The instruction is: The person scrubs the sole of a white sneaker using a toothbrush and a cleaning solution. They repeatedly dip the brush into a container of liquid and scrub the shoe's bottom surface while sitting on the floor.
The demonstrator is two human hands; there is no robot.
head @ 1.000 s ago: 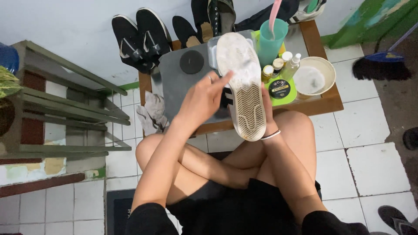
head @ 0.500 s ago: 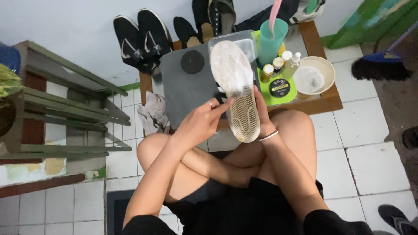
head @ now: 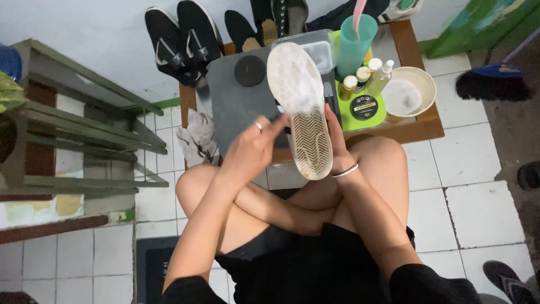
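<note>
Right, the white sneaker [head: 301,110] is up over the low wooden table [head: 419,126], sole turned to the camera, chalky foam across the forefoot and bare zigzag tread at the heel. The right hand [head: 336,147] is wrapped round the heel edge, holding it steady. The left hand [head: 253,149] is half curled, fingertips on the sole's edge; whether it pinches a brush or cloth, I cannot tell. Doing this scrub well, I'd judge, means a firm heel grip, short strokes along the tread grooves, and keeping the shoe above the grey mat [head: 239,98] so drips land there.

Counting now: one sneaker in hand, one teal cup [head: 353,50] with a pink handle in it, three small bottles [head: 365,76], one round black tin [head: 363,107] on a green tray [head: 376,117], one cream bowl [head: 409,92], one clear tub [head: 318,50], one crumpled grey rag [head: 197,138], one black pair of shoes [head: 180,36] by the wall, more dark shoes beside them
</note>
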